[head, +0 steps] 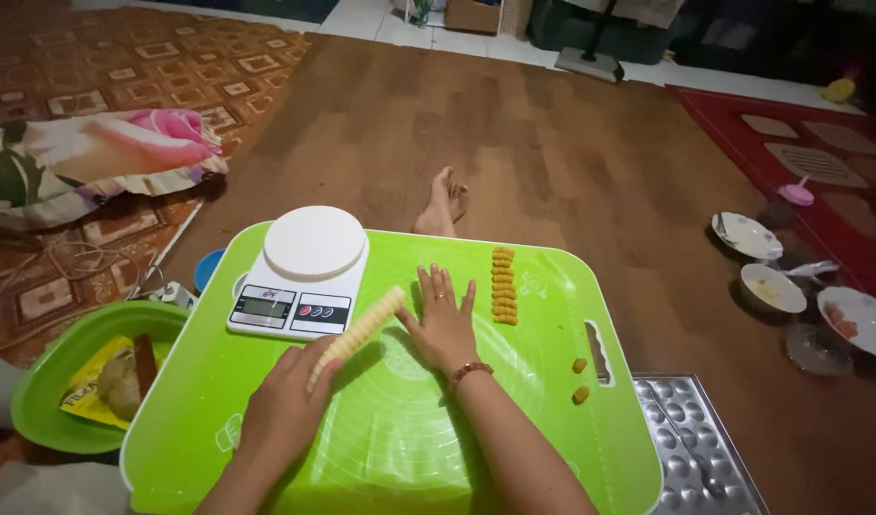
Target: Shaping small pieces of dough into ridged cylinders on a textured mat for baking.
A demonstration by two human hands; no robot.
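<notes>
Left hand (283, 405) gripping ridged stick (359, 332), right hand (444, 322) flat, hiding dough

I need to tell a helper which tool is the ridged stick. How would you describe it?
Find the bright green board on the wooden floor. Just below its white kitchen scale lies a pale, ridged stick, held slantwise by the left hand. Nothing else there is long and grooved.

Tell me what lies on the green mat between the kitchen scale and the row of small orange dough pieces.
In the head view: the ridged cream stick and the flat right hand.
</notes>
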